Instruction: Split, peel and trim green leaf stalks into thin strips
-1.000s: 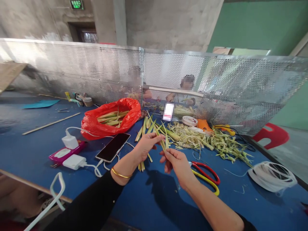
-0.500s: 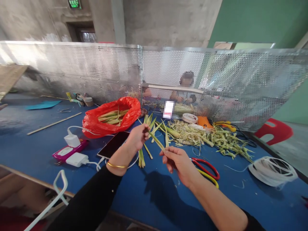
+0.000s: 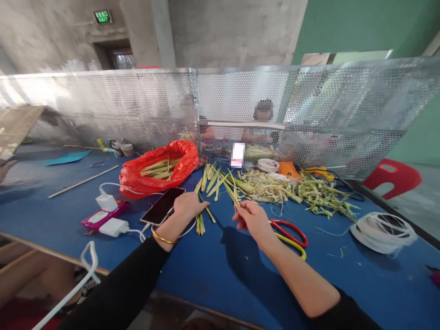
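My right hand [image 3: 252,216] pinches the lower end of a green-yellow leaf strip [image 3: 230,190], which points up and away to the left. To its left, my left hand [image 3: 189,206] is over the near side of a bundle of leaf strips [image 3: 200,225] on the blue table [image 3: 213,270]; its thumb points right, its other fingers are mostly hidden, and what it holds, if anything, cannot be made out. More cut leaves [image 3: 213,179] lie just beyond it. Beside my right hand are scissors [image 3: 290,229] with red and yellow handles.
A red bag [image 3: 137,181] of strips stands behind a phone [image 3: 161,208] and a purple power bank [image 3: 103,217]. Shredded leaves [image 3: 268,185] lie behind my right hand, a white coil [image 3: 381,233] at right. A perforated metal screen [image 3: 137,101] crosses behind; another person's hand [image 3: 7,169] is far left.
My left hand has let go of the strip and moved left and down towards the bundle. My right hand still holds the strip. A person's hand has appeared at the far left.
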`<act>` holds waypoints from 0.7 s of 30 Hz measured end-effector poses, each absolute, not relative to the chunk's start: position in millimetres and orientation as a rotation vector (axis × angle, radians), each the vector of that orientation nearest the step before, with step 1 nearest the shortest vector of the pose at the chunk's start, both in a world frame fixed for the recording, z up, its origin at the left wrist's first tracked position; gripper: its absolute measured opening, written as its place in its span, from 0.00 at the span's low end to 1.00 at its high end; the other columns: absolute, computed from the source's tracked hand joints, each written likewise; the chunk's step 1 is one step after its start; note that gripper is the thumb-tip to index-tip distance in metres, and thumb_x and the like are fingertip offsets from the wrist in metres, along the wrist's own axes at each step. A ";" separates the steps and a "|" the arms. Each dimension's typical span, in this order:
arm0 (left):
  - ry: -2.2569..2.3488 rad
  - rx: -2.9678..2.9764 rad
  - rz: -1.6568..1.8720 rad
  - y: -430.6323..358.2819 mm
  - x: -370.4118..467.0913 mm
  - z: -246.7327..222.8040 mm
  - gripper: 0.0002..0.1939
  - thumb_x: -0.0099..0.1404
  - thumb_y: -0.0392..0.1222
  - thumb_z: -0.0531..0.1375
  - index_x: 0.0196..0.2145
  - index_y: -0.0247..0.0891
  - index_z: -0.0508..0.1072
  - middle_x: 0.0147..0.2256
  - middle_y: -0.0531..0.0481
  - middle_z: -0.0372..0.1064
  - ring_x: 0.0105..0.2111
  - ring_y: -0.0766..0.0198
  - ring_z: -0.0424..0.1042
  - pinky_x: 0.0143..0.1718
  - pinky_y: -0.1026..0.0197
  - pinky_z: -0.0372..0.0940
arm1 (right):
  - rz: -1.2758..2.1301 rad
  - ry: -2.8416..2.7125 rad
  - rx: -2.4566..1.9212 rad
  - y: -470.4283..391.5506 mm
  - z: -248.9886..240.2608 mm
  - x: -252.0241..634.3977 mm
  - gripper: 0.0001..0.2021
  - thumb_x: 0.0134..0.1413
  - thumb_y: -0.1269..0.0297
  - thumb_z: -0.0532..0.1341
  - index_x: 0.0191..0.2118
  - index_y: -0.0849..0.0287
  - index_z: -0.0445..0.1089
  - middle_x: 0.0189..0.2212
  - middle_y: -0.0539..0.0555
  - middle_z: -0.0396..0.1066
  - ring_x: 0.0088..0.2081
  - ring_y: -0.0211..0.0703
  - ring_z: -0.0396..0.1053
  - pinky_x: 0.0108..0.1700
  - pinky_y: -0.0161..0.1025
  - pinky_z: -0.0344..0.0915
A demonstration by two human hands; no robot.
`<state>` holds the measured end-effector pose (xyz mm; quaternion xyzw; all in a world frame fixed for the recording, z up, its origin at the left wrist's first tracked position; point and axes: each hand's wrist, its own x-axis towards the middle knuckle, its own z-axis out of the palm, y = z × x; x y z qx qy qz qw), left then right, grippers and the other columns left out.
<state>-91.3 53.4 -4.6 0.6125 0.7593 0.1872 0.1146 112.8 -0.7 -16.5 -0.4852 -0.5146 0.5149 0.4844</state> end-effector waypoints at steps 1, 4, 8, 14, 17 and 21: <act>2.219 1.790 0.526 55.2 -89.0 -5.5 0.17 0.44 0.52 0.65 0.25 0.34 0.75 0.38 0.30 0.73 0.43 0.37 0.69 0.40 0.49 0.61 | 1.249 -1.269 -1.177 -0.7 -18.3 111.8 0.06 0.46 0.63 0.57 0.29 0.59 0.66 0.18 0.47 0.71 0.14 0.33 0.63 0.15 0.29 0.53; 2.150 1.721 0.493 58.2 -87.1 -4.3 0.08 0.43 0.41 0.64 0.23 0.33 0.75 0.37 0.31 0.74 0.44 0.39 0.70 0.41 0.51 0.62 | 1.237 -1.288 -1.168 -0.1 -19.5 111.6 0.05 0.46 0.63 0.57 0.29 0.59 0.66 0.19 0.47 0.72 0.14 0.33 0.64 0.15 0.29 0.54; 1.951 1.505 0.532 50.9 -91.2 1.6 0.05 0.45 0.37 0.63 0.18 0.34 0.72 0.25 0.38 0.74 0.35 0.46 0.74 0.33 0.57 0.65 | 1.251 -1.239 -1.160 1.4 -17.7 112.1 0.06 0.47 0.62 0.58 0.30 0.59 0.66 0.21 0.48 0.73 0.14 0.33 0.64 0.15 0.29 0.54; 1.512 1.011 0.712 16.8 -99.2 10.7 0.10 0.60 0.39 0.56 0.25 0.33 0.73 0.24 0.45 0.73 0.25 0.62 0.72 0.28 0.62 0.68 | 1.301 -1.089 -1.148 1.3 -14.6 113.1 0.08 0.45 0.60 0.58 0.29 0.60 0.65 0.22 0.50 0.73 0.15 0.32 0.64 0.15 0.29 0.55; 1.403 0.805 0.804 -8.2 -95.1 12.9 0.10 0.63 0.34 0.54 0.25 0.32 0.71 0.20 0.50 0.68 0.21 0.69 0.70 0.27 0.67 0.68 | 1.287 -1.024 -1.132 1.1 -13.5 114.2 0.09 0.43 0.59 0.60 0.27 0.60 0.64 0.23 0.51 0.72 0.16 0.32 0.64 0.16 0.29 0.55; 1.242 0.585 0.896 -40.0 -71.2 16.9 0.08 0.65 0.31 0.53 0.36 0.31 0.72 0.21 0.55 0.65 0.17 0.75 0.66 0.23 0.73 0.66 | 1.223 -0.986 -1.100 1.8 -13.0 115.0 0.11 0.41 0.57 0.62 0.27 0.60 0.66 0.24 0.50 0.71 0.18 0.34 0.65 0.17 0.30 0.55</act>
